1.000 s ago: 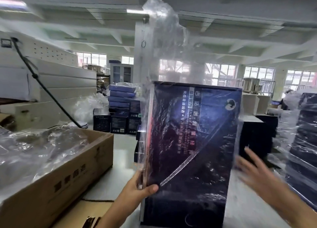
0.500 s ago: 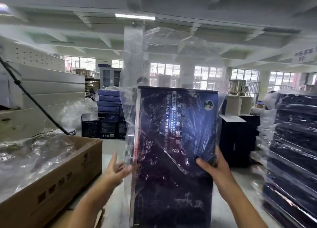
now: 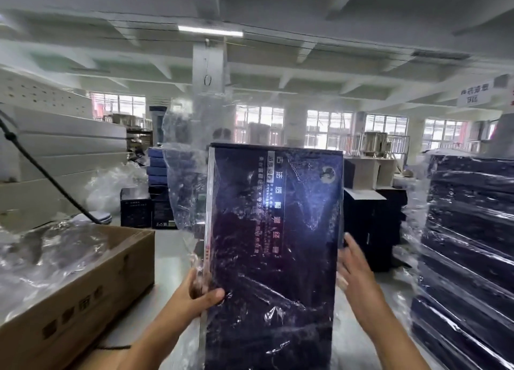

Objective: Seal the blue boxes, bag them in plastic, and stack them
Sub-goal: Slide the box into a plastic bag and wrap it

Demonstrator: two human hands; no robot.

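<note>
A wrapped stack of blue boxes [image 3: 467, 244] is standing at the right, and a cardboard carton [image 3: 83, 300] is sitting at the left with loose plastic in it. Between them, at centre, the blue box [image 3: 272, 244] is being held upright inside a clear plastic bag [image 3: 189, 180] that is billowing above it. The left hand [image 3: 200, 294] is gripping its left edge, thumb across the front. The right hand [image 3: 356, 275] is hovering with straight fingers just beside the right edge, holding nothing.

A factory packing hall — concrete ceiling beams [image 3: 278, 71], strip light [image 3: 210, 31], rows of windows [image 3: 328, 130], wrapped box stacks [image 3: 470, 230], open carton [image 3: 78, 294] of plastic bags.
</note>
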